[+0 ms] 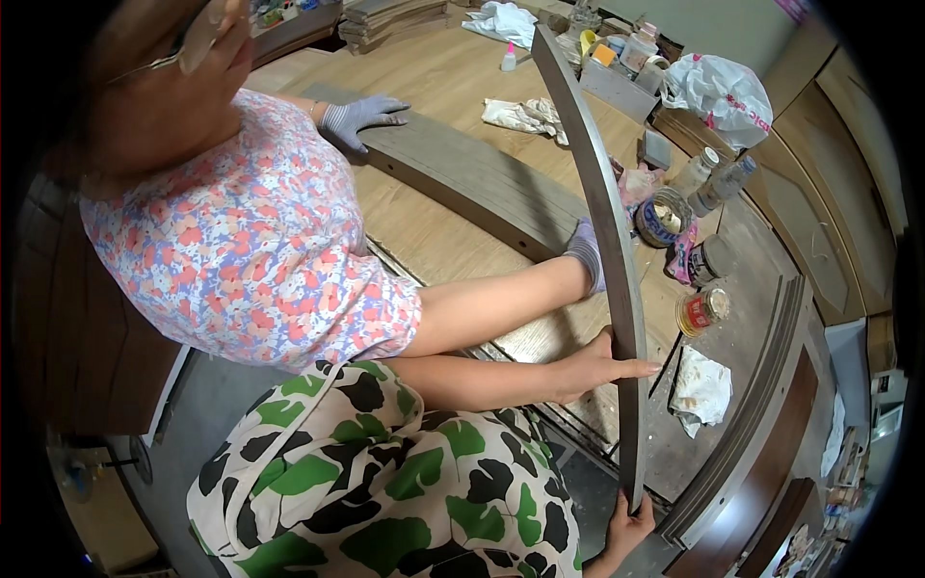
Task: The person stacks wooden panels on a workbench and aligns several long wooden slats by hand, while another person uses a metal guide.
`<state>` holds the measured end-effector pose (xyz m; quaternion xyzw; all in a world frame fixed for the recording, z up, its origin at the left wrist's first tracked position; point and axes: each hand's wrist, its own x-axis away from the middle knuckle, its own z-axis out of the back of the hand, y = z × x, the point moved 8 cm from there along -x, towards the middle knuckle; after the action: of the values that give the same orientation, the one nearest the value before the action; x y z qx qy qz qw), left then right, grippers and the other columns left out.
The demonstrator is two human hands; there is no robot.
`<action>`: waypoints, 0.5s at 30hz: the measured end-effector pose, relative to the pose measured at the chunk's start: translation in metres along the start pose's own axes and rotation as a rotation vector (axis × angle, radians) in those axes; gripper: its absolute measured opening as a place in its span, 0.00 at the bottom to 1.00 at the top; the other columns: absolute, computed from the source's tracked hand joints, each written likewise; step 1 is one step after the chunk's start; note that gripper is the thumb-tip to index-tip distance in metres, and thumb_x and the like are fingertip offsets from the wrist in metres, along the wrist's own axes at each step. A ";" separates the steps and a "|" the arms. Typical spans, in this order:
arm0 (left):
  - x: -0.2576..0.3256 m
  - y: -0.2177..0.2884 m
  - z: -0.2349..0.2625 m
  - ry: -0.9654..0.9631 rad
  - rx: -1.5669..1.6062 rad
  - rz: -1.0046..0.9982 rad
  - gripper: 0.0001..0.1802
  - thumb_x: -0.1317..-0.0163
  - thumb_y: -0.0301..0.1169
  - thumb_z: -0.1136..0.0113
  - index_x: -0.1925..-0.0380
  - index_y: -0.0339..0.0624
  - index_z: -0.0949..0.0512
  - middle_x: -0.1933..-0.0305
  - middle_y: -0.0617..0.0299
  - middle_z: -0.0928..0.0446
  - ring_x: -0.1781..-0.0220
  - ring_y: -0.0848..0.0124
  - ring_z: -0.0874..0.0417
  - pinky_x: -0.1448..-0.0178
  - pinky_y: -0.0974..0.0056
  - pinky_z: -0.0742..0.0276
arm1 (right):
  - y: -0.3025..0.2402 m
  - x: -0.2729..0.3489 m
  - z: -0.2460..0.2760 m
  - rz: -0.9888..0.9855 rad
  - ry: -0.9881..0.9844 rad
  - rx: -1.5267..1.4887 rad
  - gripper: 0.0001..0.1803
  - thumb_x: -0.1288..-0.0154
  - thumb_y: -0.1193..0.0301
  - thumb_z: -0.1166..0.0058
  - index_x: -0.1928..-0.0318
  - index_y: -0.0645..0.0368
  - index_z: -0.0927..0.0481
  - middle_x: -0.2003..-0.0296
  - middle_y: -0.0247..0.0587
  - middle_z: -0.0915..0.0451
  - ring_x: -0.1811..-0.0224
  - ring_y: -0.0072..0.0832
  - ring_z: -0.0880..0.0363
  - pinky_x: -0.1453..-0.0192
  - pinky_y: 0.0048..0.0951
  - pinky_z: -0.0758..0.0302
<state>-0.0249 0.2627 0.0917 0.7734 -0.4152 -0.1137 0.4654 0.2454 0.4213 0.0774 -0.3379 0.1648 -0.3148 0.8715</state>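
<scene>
A long, narrow grey wooden board [604, 207] stands on edge across the view, bowed in the picture, its far end raised over the table. My left hand [595, 370] grips it near its lower part, thumb over the edge. My right hand [628, 530] holds its near end from below; part of that hand is hidden. Left of it, a wider grey board [472, 178] with small holes along its side lies on the wooden table [438, 226]. A co-worker's gloved hand [361, 120] rests on that board; the other gloved hand [586, 255] is partly behind my board.
A co-worker in a floral top [260, 241] stands close on my left. Right of my board are jars [701, 310], an open can [663, 217], bottles [694, 171] and a stained cloth [700, 390]. Stacked long strips [747, 424] lie farther right. A white plastic bag [718, 94] sits behind.
</scene>
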 end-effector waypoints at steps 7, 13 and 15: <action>-0.012 -0.003 0.001 -0.102 0.009 0.016 0.45 0.42 0.41 0.32 0.35 0.32 0.50 0.39 0.51 0.35 0.35 0.67 0.34 0.31 0.62 0.40 | 0.006 0.007 -0.015 -0.145 -0.021 -0.093 0.11 0.41 0.73 0.36 0.62 0.68 0.20 0.74 0.34 0.22 0.72 0.18 0.31 0.65 0.21 0.30; -0.031 -0.027 0.000 -0.147 0.085 0.036 0.40 0.39 0.33 0.35 0.33 0.40 0.48 0.38 0.56 0.33 0.35 0.68 0.34 0.30 0.63 0.41 | 0.011 0.015 -0.019 -0.202 0.012 -0.170 0.11 0.39 0.72 0.37 0.63 0.68 0.20 0.75 0.31 0.23 0.73 0.17 0.32 0.66 0.21 0.31; -0.033 -0.036 0.003 -0.134 0.123 0.110 0.41 0.39 0.33 0.35 0.33 0.40 0.49 0.38 0.56 0.33 0.34 0.68 0.34 0.30 0.62 0.42 | 0.008 0.015 -0.023 -0.201 0.022 -0.199 0.11 0.39 0.71 0.37 0.64 0.68 0.20 0.76 0.33 0.22 0.74 0.17 0.32 0.66 0.21 0.31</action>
<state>-0.0280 0.2934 0.0538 0.7673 -0.4931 -0.1138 0.3939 0.2488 0.4050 0.0543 -0.4338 0.1701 -0.3863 0.7960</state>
